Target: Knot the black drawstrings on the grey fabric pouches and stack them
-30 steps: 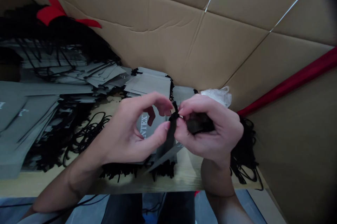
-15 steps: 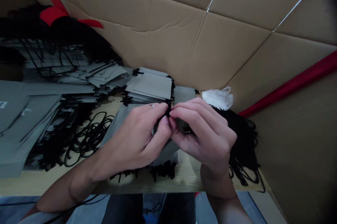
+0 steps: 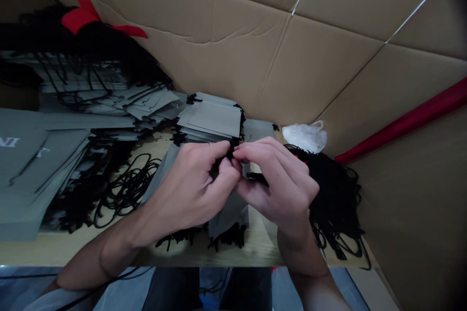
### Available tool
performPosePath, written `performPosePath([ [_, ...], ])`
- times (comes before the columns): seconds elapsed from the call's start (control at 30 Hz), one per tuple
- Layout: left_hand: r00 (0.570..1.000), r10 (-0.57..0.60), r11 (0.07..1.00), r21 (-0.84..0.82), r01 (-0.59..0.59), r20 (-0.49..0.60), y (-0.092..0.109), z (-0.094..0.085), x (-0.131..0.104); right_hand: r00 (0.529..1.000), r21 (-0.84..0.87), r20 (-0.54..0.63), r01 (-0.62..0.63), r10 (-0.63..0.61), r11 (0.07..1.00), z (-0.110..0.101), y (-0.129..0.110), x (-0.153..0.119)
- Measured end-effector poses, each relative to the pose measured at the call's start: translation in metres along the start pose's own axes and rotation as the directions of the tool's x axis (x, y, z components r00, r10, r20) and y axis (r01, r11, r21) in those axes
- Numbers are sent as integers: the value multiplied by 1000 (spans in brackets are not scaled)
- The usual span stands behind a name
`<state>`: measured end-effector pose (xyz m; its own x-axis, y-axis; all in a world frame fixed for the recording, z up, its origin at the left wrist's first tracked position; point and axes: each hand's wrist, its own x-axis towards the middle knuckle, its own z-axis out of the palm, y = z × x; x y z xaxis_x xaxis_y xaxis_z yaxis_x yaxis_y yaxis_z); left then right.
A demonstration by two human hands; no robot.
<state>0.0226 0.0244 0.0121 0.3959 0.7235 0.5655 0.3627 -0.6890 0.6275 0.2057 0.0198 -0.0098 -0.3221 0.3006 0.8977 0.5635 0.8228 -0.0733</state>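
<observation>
My left hand (image 3: 195, 182) and my right hand (image 3: 275, 179) meet fingertip to fingertip above the table. Both are closed in a pinch on a piece of black cord (image 3: 232, 153), mostly covered by the fingers. A dark strip (image 3: 257, 177) shows under the curled fingers of my right hand; its kind is unclear. Beneath the hands lie grey paper bags (image 3: 228, 218) with black cord ends along their near edge. Just beyond the fingers sits a stack of grey bags (image 3: 213, 118) with black cords at its sides.
More grey printed bags (image 3: 25, 165) pile up at left, beside loose black cords (image 3: 126, 189). A black cord bundle with a red band (image 3: 80, 19) lies behind them. To the right are another black cord heap (image 3: 333, 199) and a clear plastic bag (image 3: 304, 137). Cardboard walls (image 3: 233, 24) enclose the table.
My fingers have shifted slightly, and my right hand has moved a little left and turned. More of the dark strip under it shows. The whole view has shifted slightly.
</observation>
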Motion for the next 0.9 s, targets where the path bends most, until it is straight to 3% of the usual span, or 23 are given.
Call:
performPosePath([
  [0.3,988,92,996,-11,-91,121,1,1,-4,993,30,-15,-119,119,992,-10,-1,8],
  [0.5,990,-133,986,-94,137,52,-5,6,-1,980,-24,-11,-201,201,979,-15,2,8],
  [0.6,984,-167,977,-122,173,62,-6,7,-1,975,12,57,-215,214,976,-21,4,8],
  [0.77,986,-115,985,-115,129,119,-5,5,-2,961,100,175,-233,213,967,-26,2,9],
  [0.9,991,-11,1000,-23,14,133,-7,4,-3,959,-41,209,-188,193,981,-22,7,8],
])
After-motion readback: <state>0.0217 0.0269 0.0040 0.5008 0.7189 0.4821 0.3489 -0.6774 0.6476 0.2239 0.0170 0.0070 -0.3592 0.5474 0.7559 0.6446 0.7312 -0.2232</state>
